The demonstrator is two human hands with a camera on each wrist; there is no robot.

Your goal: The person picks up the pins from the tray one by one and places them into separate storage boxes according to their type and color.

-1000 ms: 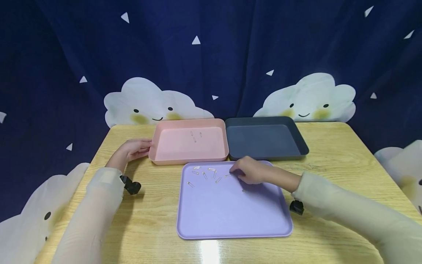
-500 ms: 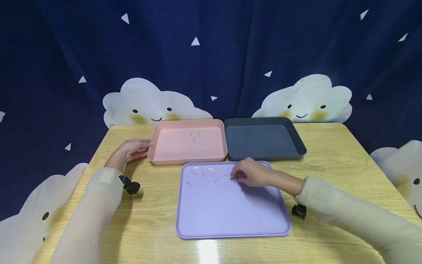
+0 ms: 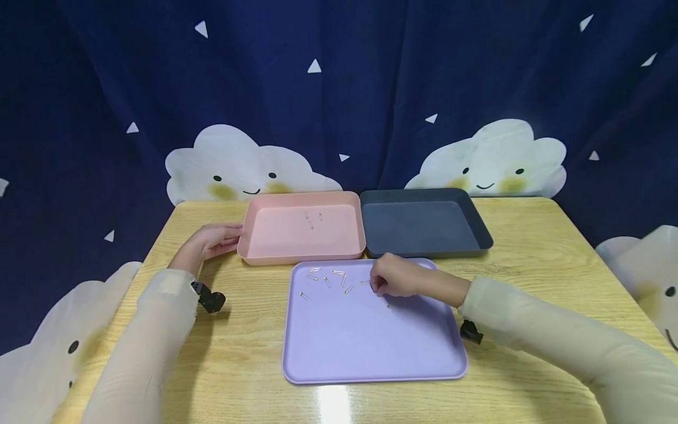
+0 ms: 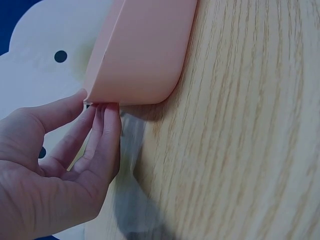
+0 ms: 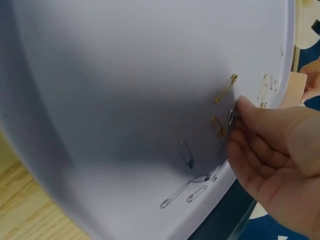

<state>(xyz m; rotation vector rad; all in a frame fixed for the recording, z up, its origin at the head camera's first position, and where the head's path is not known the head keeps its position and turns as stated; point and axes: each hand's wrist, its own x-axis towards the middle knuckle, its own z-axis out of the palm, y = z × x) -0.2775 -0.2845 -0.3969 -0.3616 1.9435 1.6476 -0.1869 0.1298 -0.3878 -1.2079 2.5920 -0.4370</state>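
My left hand (image 3: 214, 238) is at the left end of the pink tray (image 3: 296, 258). Its thumb lies at the rim with the fingers against the outer wall, gripping the edge, as the left wrist view shows. Over the upper part of the lilac tray (image 3: 371, 347), my right hand (image 3: 397, 275) has thumb and fingertips drawn together. Between them, in the right wrist view, is a silver safety pin (image 5: 228, 122). Close by lie a gold safety pin (image 5: 226, 89), a small gold pin (image 5: 217, 126) and a small silver pin (image 5: 186, 154). Several gold-headed pins lie left of the hand.
Three safety pins (image 3: 311, 225) lie in the pink tray. To its right, a dark blue-grey tray (image 3: 418, 229) stands behind the lilac one. All trays rest on a wooden table (image 3: 238, 341), with a cloud-printed navy curtain (image 3: 360, 88) behind.
My right hand's fingertips have come together and point down at the lilac tray, and its forearm has shifted slightly left. My left hand stays at the pink tray.
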